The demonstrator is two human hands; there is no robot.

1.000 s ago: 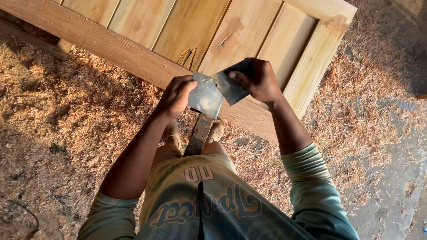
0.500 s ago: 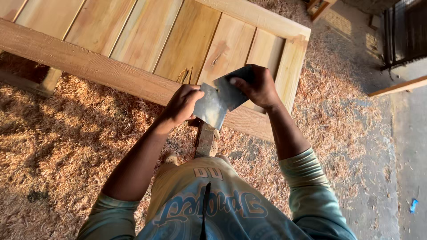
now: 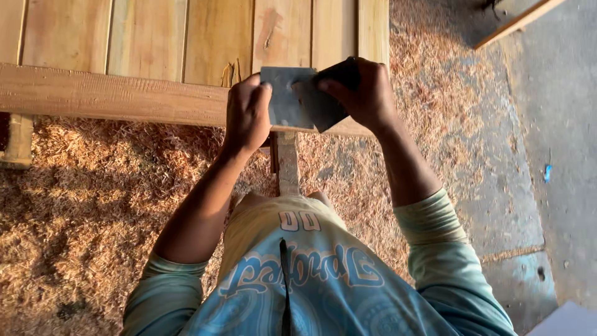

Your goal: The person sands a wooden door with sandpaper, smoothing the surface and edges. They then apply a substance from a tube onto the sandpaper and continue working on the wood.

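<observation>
No packages, labels, signs or screens visible.

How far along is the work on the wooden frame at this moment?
Done, by the look of it: the slatted wooden frame is assembled, and thick shavings cover the floor. In hand: left hand and right hand hold a grey sheet, apparently sandpaper, above the front rail, not against wood. Left: any rubbing of the rail; its finish can't be judged.
</observation>
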